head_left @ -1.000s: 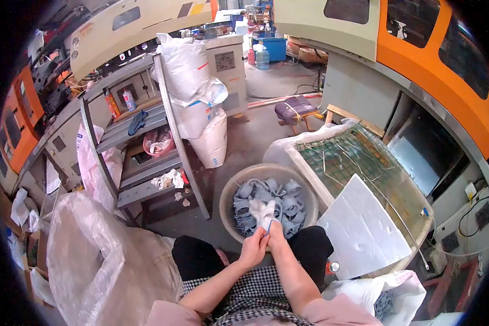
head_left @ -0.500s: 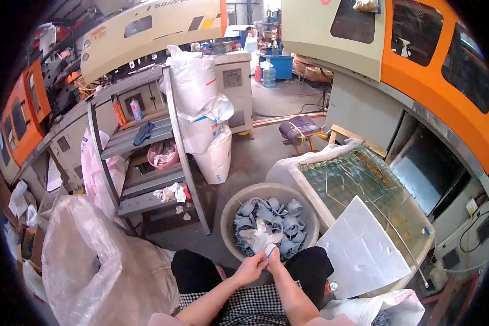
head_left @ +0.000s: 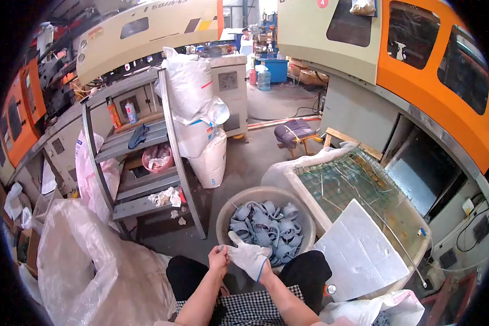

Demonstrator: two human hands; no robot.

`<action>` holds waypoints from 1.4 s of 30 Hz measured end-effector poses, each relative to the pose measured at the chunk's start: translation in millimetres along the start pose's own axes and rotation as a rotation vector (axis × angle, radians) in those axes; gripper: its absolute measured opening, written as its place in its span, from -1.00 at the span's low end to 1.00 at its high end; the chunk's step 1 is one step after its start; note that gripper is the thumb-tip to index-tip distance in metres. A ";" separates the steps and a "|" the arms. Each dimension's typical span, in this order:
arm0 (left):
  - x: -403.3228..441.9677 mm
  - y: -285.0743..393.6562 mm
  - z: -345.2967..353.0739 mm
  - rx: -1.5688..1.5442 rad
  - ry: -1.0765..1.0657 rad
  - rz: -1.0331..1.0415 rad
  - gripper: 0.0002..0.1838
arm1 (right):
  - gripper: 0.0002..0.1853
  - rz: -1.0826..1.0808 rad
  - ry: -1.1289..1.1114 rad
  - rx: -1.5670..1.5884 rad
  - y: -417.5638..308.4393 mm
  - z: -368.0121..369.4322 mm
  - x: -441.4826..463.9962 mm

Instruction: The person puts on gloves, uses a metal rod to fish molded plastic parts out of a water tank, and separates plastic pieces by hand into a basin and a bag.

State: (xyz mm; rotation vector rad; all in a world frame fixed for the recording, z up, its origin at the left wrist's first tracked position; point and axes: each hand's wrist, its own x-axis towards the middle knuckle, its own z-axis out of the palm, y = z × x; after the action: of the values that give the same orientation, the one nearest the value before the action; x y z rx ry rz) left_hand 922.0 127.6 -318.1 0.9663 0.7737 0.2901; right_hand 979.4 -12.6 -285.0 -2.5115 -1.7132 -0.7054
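A white knit work glove (head_left: pixel 251 261) with a blue cuff edge covers my right hand (head_left: pixel 255 263), whose fingers point left and appear stretched out. My left hand (head_left: pixel 219 258) is bare and closed, pinching the glove's fabric at a finger end. Both hands are over the near rim of a round grey tub (head_left: pixel 309 220). Inside the tub lies a heap of blue-grey moulded plastic parts (head_left: pixel 266 223) with curved, ring-like shapes. My gloved hand hides part of the heap.
A water-filled basin (head_left: pixel 304 201) with green mesh stands right, a white foam board (head_left: pixel 361 252) leaning on it. A large plastic bag (head_left: pixel 92 266) is at left. Behind are a metal rack (head_left: pixel 171 125), stacked white sacks (head_left: pixel 187 81) and a small stool (head_left: pixel 294 132).
The glove, bunched between both hands at its cuff before, now covers my right hand. My left hand has moved left, from the cuff to the glove's finger end.
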 end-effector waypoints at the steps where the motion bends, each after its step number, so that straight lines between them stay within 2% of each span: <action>1: 3.1 -2.7 1.0 -0.076 0.047 0.011 -0.90 | -0.63 0.064 -0.077 0.067 3.5 -17.0 7.0; 2: 5.1 -4.2 1.9 -0.152 0.095 0.022 -0.90 | -0.63 0.128 -0.154 0.135 5.7 -31.8 13.0; 6: 12.9 -8.0 3.1 -0.130 0.250 -0.035 -0.87 | -0.63 0.315 -0.385 0.341 8.5 -50.7 22.8; 8: 17.7 -14.2 -3.9 -0.186 0.130 -0.085 -0.77 | -0.67 0.442 -0.163 0.887 7.5 -39.6 20.3; 11: 12.3 -18.1 0.6 -0.010 0.165 -0.024 -0.76 | -0.71 0.609 0.237 1.686 8.0 -11.6 14.1; 12: 10.0 -25.3 0.1 -0.006 0.165 -0.024 -0.76 | -0.72 0.633 0.312 1.819 8.4 1.6 12.0; 14: 2.2 -40.6 1.0 1.042 0.452 0.942 -0.64 | -0.67 0.592 0.473 2.160 10.7 37.6 7.2; 16: -59.6 -4.8 33.1 0.908 0.020 0.819 -0.57 | -0.54 0.438 0.637 2.576 14.7 90.4 1.5; 18: -82.8 -2.2 44.5 0.970 -0.380 0.761 -0.57 | -0.43 0.300 0.760 2.882 12.3 112.3 -4.1; 19: -98.5 0.1 51.2 1.036 -0.318 0.770 -0.67 | -0.40 0.250 0.800 2.983 10.5 114.6 -6.4; 20: -96.7 -2.2 50.4 1.033 -0.315 0.772 -0.67 | -0.39 0.382 0.772 2.991 11.5 105.0 -6.7; 22: -88.9 -5.2 47.0 1.118 -0.299 0.924 -0.80 | -0.38 0.634 0.715 2.987 15.1 72.6 -2.8; 25: -90.0 -1.2 44.9 1.220 -0.353 0.946 -0.88 | -0.36 1.039 0.624 2.945 13.4 37.8 -3.1; 26: -86.4 -5.5 43.5 1.224 -0.353 0.946 -0.88 | -0.36 1.038 0.626 2.948 13.0 40.2 -4.8; 28: -75.6 -17.2 40.3 1.008 -0.415 0.922 -0.88 | -0.35 1.140 0.647 2.898 13.6 50.3 -9.9; 29: -76.9 -15.9 41.2 1.012 -0.415 0.924 -0.88 | -0.35 1.136 0.649 2.902 15.3 63.9 -12.8; 31: -84.1 -13.3 43.7 0.922 -0.445 0.754 -0.89 | -0.42 0.670 0.685 3.169 17.6 96.2 -20.9; 32: -89.5 -9.7 47.2 0.924 -0.446 0.751 -0.89 | -0.42 0.673 0.689 3.169 18.0 90.9 -19.7; 34: -96.9 -0.7 54.6 0.981 -0.343 0.779 -0.87 | -0.43 1.019 0.583 3.027 20.8 67.6 -10.0; 37: -93.9 -2.5 50.4 1.141 -0.304 0.904 -0.83 | -0.37 1.065 0.613 2.990 16.6 54.3 -9.3; 38: -95.2 -2.8 49.9 1.143 -0.302 0.901 -0.83 | -0.37 1.067 0.610 2.992 14.4 53.6 -9.6; 40: -97.6 -3.5 49.4 1.473 -0.289 0.804 -0.85 | -0.36 1.111 0.622 2.891 11.3 52.5 -9.6; 41: -91.2 -10.4 44.8 1.477 -0.289 0.804 -0.85 | -0.36 1.110 0.625 2.894 9.1 61.5 -11.9; 42: -80.7 -21.4 38.4 1.378 -0.261 0.888 -0.88 | -0.39 0.947 0.637 2.990 6.0 75.5 -16.2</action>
State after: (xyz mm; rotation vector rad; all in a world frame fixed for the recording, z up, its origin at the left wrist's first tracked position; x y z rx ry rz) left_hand 890.1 47.7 -286.0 2.5956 0.1506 0.3679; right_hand 1006.6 -9.2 -357.4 -0.1722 0.0926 0.7424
